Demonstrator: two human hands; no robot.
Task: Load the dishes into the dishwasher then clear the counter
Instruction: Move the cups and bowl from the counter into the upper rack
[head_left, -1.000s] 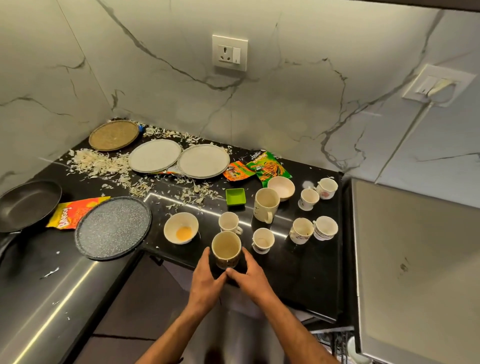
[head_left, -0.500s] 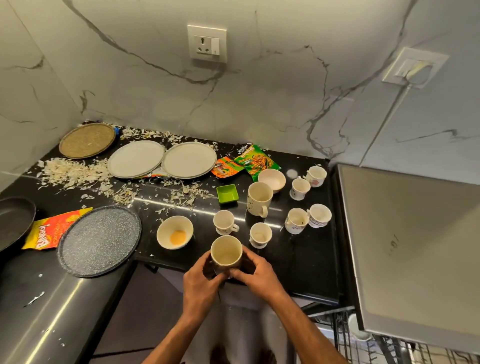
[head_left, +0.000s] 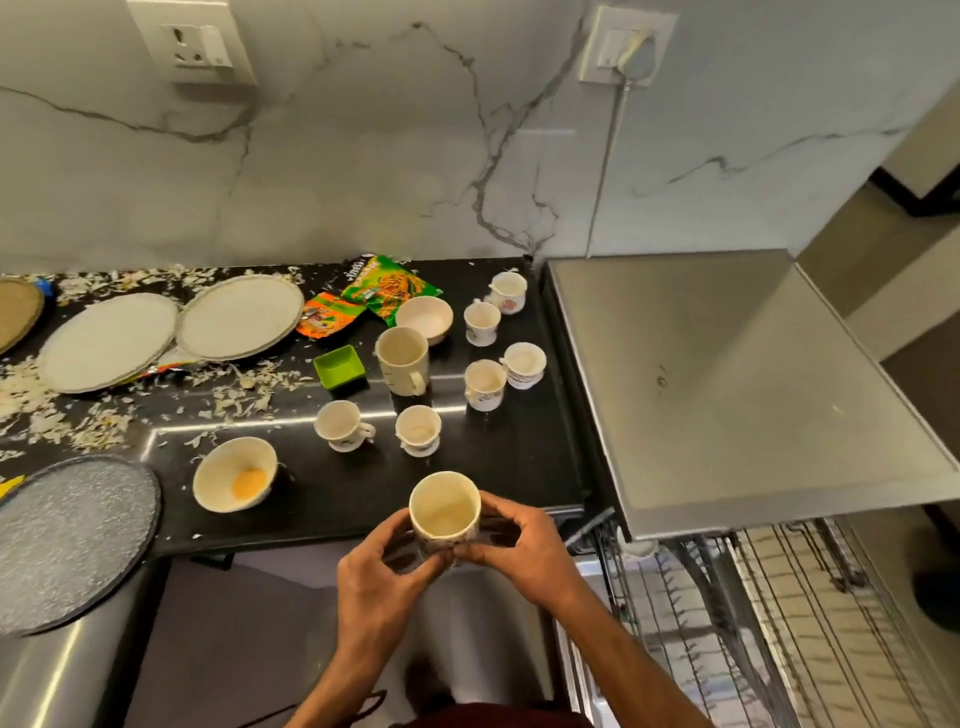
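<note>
We have the mug (head_left: 444, 506) upright between both hands, just off the counter's (head_left: 519, 467) front edge, mouth up and long axis vertical. Our left hand (head_left: 382, 569) curls round its left side and our right hand (head_left: 519, 543) pinches its right side and base. The dishwasher rack (head_left: 727, 623) lies to our right and lower, under the steel door (head_left: 727, 389), so the right hand is nearer and the move runs rightward and down; the handle seems hidden beneath our fingers.
</note>
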